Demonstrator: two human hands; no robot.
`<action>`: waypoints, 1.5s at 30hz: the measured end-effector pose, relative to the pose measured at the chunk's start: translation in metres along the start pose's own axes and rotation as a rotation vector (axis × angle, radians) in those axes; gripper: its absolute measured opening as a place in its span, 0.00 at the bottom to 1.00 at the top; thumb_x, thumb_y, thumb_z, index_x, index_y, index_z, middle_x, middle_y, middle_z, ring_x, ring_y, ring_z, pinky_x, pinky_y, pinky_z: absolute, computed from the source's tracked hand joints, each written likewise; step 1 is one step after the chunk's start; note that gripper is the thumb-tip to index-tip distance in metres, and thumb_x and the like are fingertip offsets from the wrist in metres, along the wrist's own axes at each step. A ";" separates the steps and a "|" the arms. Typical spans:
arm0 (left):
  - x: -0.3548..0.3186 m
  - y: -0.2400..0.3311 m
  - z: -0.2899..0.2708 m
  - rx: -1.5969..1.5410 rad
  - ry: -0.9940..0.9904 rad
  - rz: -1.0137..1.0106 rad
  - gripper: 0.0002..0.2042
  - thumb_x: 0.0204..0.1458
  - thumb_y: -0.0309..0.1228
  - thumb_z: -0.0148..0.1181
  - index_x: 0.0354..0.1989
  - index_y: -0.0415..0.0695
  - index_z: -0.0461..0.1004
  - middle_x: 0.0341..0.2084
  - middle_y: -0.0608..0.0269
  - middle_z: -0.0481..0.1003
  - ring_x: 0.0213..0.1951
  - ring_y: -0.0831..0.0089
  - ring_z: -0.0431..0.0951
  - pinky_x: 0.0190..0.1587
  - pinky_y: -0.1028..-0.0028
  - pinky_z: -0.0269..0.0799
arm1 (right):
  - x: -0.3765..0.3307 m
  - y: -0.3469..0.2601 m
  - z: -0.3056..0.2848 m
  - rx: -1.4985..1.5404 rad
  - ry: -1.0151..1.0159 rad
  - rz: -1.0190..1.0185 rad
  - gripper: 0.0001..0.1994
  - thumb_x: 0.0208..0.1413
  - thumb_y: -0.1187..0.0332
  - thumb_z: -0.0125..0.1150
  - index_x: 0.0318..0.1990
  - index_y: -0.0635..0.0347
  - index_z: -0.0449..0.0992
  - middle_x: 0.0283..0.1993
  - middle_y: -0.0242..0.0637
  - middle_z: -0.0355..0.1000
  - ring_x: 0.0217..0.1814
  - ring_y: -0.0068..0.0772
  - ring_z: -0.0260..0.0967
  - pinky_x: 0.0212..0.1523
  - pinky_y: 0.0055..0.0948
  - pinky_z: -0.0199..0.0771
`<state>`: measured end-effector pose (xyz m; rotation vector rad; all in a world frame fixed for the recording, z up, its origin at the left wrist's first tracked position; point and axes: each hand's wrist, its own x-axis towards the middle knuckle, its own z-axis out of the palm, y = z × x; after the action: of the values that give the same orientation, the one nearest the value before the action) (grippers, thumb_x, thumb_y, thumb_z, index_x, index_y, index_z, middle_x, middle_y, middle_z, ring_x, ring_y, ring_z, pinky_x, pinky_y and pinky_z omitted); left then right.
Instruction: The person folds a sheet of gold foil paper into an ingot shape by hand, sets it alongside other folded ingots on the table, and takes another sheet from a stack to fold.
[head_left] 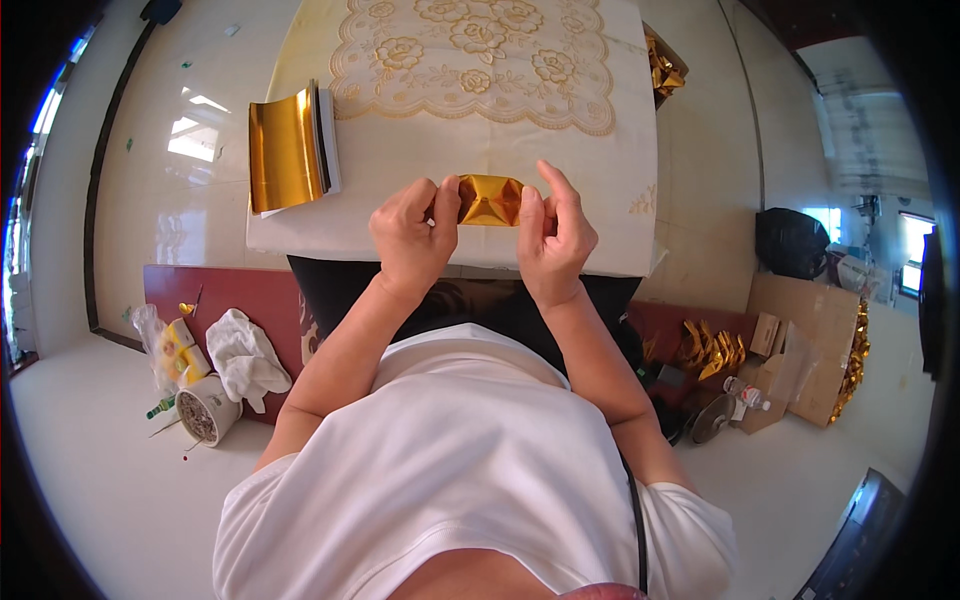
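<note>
Shows folded gold paper between left hand and right hand, above the near part of the table, with long axis left to right, equally near both. Pinched leftward by thumb and curled fingers; touched rightward by thumb, with index finger spread away, remaining grip hidden.

The person's left hand and right hand hold opposite ends of a folded gold piece over the table; gold sheets lie leftward.

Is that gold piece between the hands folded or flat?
Folded: the gold piece shows creases and angled faces between the left hand and right hand.
</note>
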<state>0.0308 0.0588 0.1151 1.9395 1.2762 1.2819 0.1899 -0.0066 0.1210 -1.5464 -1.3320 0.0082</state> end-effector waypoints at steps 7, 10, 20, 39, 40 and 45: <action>-0.001 0.001 0.006 -0.019 -0.006 -0.002 0.21 0.63 0.29 0.69 0.19 0.41 0.67 0.15 0.53 0.70 0.16 0.57 0.68 0.21 0.64 0.64 | 0.005 0.009 0.004 -0.063 0.028 -0.187 0.18 0.64 0.83 0.59 0.60 0.64 0.81 0.31 0.41 0.78 0.27 0.38 0.76 0.30 0.34 0.79; 0.001 0.003 0.004 -0.005 -0.039 -0.039 0.20 0.63 0.30 0.69 0.20 0.40 0.68 0.15 0.52 0.69 0.16 0.56 0.68 0.22 0.63 0.65 | 0.008 0.014 0.005 -0.084 0.032 -0.213 0.19 0.63 0.83 0.59 0.60 0.63 0.81 0.29 0.39 0.77 0.27 0.39 0.75 0.30 0.35 0.78; 0.053 -0.015 -0.004 0.080 -0.094 0.023 0.18 0.64 0.35 0.69 0.24 0.38 0.73 0.17 0.45 0.69 0.18 0.49 0.70 0.24 0.59 0.66 | 0.023 0.028 0.002 0.084 -0.011 -0.033 0.18 0.69 0.73 0.63 0.64 0.64 0.78 0.32 0.39 0.75 0.30 0.36 0.75 0.32 0.33 0.78; 0.455 -0.278 0.053 0.335 0.303 -0.102 0.08 0.61 0.33 0.64 0.39 0.44 0.86 0.37 0.49 0.86 0.42 0.47 0.85 0.49 0.55 0.80 | -0.014 0.166 -0.019 -0.466 -0.040 0.187 0.08 0.69 0.76 0.59 0.51 0.65 0.82 0.47 0.47 0.75 0.45 0.52 0.78 0.43 0.42 0.80; 0.465 -0.291 0.064 0.305 0.312 -0.092 0.08 0.61 0.33 0.63 0.39 0.44 0.85 0.38 0.48 0.85 0.43 0.47 0.85 0.49 0.54 0.80 | -0.013 0.166 -0.017 -0.477 -0.038 0.188 0.08 0.69 0.76 0.59 0.51 0.65 0.82 0.46 0.47 0.75 0.45 0.52 0.78 0.43 0.42 0.80; 0.496 -0.343 0.106 0.256 0.300 -0.048 0.08 0.61 0.33 0.64 0.40 0.43 0.85 0.35 0.50 0.85 0.39 0.51 0.85 0.47 0.57 0.80 | -0.007 0.157 -0.015 -0.472 -0.055 0.254 0.07 0.69 0.76 0.57 0.49 0.66 0.81 0.47 0.46 0.73 0.44 0.49 0.75 0.45 0.40 0.78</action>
<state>0.0378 0.6638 0.0174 1.9201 1.6964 1.4890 0.3082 0.0046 0.0164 -2.1210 -1.2253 -0.1125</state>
